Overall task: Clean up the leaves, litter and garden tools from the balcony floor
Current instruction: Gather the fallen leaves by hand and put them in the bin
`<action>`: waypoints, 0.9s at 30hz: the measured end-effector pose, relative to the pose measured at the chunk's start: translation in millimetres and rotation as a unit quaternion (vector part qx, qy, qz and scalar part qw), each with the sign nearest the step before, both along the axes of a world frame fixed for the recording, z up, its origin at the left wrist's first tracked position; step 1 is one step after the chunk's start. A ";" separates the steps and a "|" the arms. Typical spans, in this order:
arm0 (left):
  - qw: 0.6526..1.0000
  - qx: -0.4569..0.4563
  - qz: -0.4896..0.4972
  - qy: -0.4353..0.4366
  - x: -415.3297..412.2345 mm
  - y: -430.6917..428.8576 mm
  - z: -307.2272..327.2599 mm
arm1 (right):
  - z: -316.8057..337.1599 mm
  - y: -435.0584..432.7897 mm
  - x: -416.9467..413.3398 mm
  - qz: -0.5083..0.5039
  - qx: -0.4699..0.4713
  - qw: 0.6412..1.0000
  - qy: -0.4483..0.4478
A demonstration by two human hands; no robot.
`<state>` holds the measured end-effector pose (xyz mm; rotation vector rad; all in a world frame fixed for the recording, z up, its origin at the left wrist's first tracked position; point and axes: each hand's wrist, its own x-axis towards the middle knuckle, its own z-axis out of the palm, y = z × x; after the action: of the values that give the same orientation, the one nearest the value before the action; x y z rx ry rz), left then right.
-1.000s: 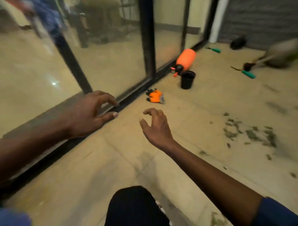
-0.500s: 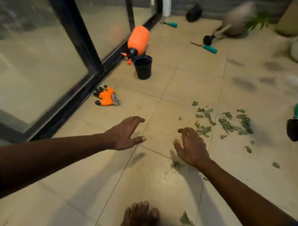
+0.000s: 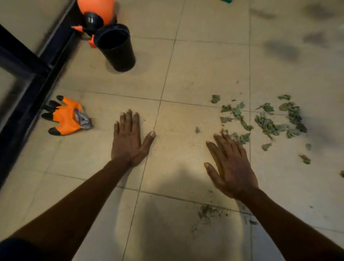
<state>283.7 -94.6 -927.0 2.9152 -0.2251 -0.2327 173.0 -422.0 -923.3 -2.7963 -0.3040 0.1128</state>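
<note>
A scatter of green leaf pieces [image 3: 268,121] lies on the beige floor tiles at the right. My right hand [image 3: 230,164] is spread flat, fingers straight, its fingertips at the near edge of those leaves. My left hand [image 3: 129,138] lies flat on the tile with straight fingers, holding nothing. To its left an orange glove with black fingertips [image 3: 65,116] rests by the door track. A small clump of leaf crumbs [image 3: 208,213] sits below my right hand.
A black plastic pot [image 3: 115,47] stands at the upper left, and an orange sprayer bottle [image 3: 95,11] lies behind it. The dark sliding door frame [image 3: 22,78] runs along the left. A teal tool handle [image 3: 226,1] shows at the top edge.
The view has dropped closer to the floor. Both hands went from loosely curled to flat with straight fingers, and my right hand moved up to the edge of the leaves.
</note>
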 end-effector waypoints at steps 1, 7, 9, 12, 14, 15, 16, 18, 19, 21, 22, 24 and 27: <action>1.000 -0.006 -0.010 0.002 -1.2 -21.1 -1.0 | -1.3 0.1 -1.0 -0.016 0.011 1.000 -0.018; 0.978 -0.072 -0.189 0.060 -58.7 -164.8 7.7 | 4.8 -6.8 -21.2 -0.215 0.079 0.961 -0.157; 0.957 -0.090 -0.267 0.075 -91.8 -169.6 17.0 | 6.9 -17.8 -33.0 -0.270 0.106 0.941 -0.174; 0.901 -0.041 -0.431 0.037 -150.0 -139.4 22.4 | 6.0 -50.3 -50.6 -0.331 0.095 0.919 -0.191; 0.850 0.003 -0.525 0.028 -179.1 -121.9 17.5 | 3.0 -67.9 -62.1 -0.347 0.068 0.917 -0.183; 0.836 0.021 -0.548 0.024 -181.5 -122.8 13.6 | 0.9 -75.3 -68.8 -0.345 0.050 0.921 -0.175; 0.833 0.036 -0.551 0.020 -174.3 -130.3 11.3 | -1.1 -81.0 -74.1 -0.341 0.031 0.925 -0.165; 0.862 0.078 -0.501 0.000 -141.3 -162.4 6.7 | -4.7 -86.8 -80.8 -0.335 0.006 0.931 -0.145; 0.885 0.100 -0.455 -0.016 -117.5 -181.7 5.9 | -5.3 -87.5 -80.4 -0.336 0.000 0.931 -0.141; 0.926 0.132 -0.351 -0.029 -69.5 -216.0 13.3 | -4.9 -87.8 -78.3 -0.344 -0.003 0.928 -0.141; 0.941 0.138 -0.309 -0.029 -51.7 -228.1 20.5 | -4.2 -88.4 -78.0 -0.355 -0.003 0.923 -0.146; 0.949 0.133 -0.283 -0.044 -43.2 -236.3 28.8 | -3.1 -88.7 -78.0 -0.384 0.018 0.909 -0.158; 0.873 0.070 -0.479 -0.055 -89.8 -225.0 36.0 | -2.1 -91.7 -78.1 -0.419 0.076 0.888 -0.177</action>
<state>193.9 -319.6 -891.1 2.6677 -1.7195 -0.2201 94.9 -513.8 -925.4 -2.5202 0.7869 -0.5939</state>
